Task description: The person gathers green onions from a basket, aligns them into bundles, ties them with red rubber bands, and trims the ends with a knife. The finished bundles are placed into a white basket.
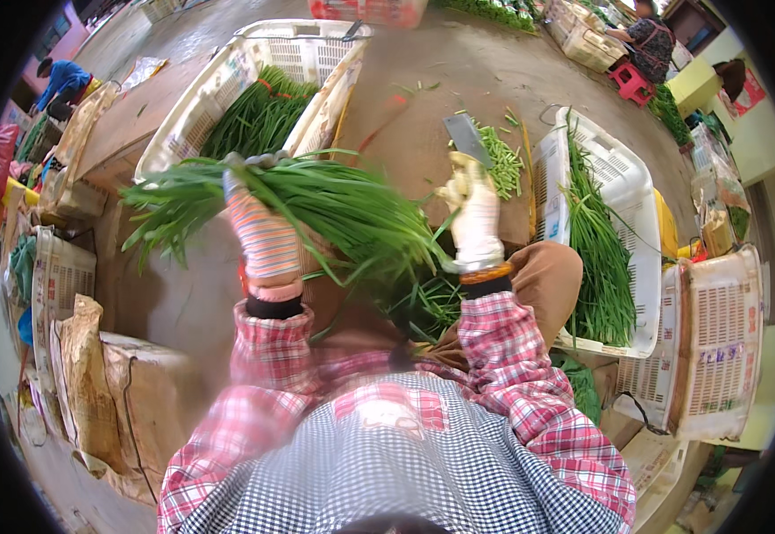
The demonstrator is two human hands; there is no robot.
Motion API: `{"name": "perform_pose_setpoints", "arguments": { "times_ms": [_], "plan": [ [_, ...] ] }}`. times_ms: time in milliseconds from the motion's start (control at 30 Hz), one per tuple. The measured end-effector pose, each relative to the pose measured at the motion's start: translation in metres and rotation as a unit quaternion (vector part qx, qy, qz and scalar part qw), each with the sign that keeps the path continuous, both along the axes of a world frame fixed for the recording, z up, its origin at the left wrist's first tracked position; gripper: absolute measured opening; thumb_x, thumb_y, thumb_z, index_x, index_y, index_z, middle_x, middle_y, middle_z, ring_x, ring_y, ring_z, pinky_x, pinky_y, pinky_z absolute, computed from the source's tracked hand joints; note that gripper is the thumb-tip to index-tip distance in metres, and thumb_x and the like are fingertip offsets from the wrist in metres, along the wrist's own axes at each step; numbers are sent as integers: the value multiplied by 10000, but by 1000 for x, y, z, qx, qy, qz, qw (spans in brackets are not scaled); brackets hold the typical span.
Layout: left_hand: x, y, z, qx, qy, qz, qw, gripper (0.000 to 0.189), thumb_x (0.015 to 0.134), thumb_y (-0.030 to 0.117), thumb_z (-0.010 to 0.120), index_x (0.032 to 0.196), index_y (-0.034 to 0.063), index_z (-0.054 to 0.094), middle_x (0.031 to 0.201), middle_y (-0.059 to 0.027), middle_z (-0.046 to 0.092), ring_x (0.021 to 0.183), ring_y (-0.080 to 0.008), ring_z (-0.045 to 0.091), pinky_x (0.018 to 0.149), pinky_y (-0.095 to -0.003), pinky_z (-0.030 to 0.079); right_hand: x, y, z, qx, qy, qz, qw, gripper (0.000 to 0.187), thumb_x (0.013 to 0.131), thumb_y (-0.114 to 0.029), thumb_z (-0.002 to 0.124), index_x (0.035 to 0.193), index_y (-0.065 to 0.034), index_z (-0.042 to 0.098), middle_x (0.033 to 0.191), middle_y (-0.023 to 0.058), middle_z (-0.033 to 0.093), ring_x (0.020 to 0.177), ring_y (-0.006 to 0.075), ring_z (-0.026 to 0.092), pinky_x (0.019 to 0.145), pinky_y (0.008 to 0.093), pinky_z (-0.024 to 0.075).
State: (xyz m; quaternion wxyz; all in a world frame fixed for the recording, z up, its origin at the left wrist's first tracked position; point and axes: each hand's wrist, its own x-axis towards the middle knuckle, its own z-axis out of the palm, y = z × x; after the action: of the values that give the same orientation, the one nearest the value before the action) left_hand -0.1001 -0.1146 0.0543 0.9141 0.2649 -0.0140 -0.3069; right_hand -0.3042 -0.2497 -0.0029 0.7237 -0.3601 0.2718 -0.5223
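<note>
My left hand (262, 230), in a striped glove with grey fingertips, grips a large bunch of garlic chives (354, 200) held crosswise before me. Its leaves droop on the left, and its other end reaches toward my right wrist. My right hand (473, 203), in a pale glove, holds a cleaver (469, 139) with the blade pointing away from me; the handle is hidden in the fist. Short cut stem pieces (501, 163) lie beside the blade on a brown board (421, 127). More loose greens (427, 304) lie below the bunch, near my lap.
Ahead on the left, a white plastic crate (184, 100) holds tied chives (264, 110). Another white crate (644, 220) with loose chives (598, 260) stands by my right knee. Stacked crates (721, 340) are farther right. Two people (67, 80) (654, 43) sit farther off.
</note>
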Motion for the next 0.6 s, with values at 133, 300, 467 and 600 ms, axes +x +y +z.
{"name": "perform_pose_setpoints", "arguments": {
  "times_ms": [133, 300, 467, 600],
  "plan": [
    [41, 36, -8, -19, -41, 45, 998, 314, 990, 350, 566, 840, 75, 591, 821, -90, 626, 914, -279, 606, 912, -427, 486, -70, -18, -16, -26, 61, 115, 991, 342, 1031, -272, 515, 1211, 2, 610, 592, -64, 342, 490, 64, 303, 497, 252, 309],
    [60, 59, 5, -30, -91, 52, 994, 289, 998, 306, 549, 817, 81, 558, 795, -67, 608, 890, -264, 594, 901, -400, 480, -83, 3, 9, -259, 834, 63, 483, 706, 860, -364, 706, 1466, -146, 417, 1243, 167, 604, 1194, 316, 561, 1015, 415, 439],
    [37, 52, 36, -118, -145, -30, 982, 253, 1008, 293, 537, 865, 91, 486, 811, -17, 486, 817, -161, 517, 905, -358, 459, 24, 8, 71, -461, 307, 191, 810, 542, 934, -294, 631, 1395, -40, 503, 1310, 153, 602, 1221, 248, 555, 1043, 353, 422],
    [41, 24, 68, -285, -118, -244, 920, 248, 1022, 297, 509, 891, 89, 481, 834, 2, 452, 835, -135, 485, 924, -347, 430, 56, 11, 57, -262, 122, 474, 832, 503, 1040, -308, 437, 1456, -25, 425, 1402, 106, 531, 1269, 166, 494, 1088, 321, 385]
  ]
}}
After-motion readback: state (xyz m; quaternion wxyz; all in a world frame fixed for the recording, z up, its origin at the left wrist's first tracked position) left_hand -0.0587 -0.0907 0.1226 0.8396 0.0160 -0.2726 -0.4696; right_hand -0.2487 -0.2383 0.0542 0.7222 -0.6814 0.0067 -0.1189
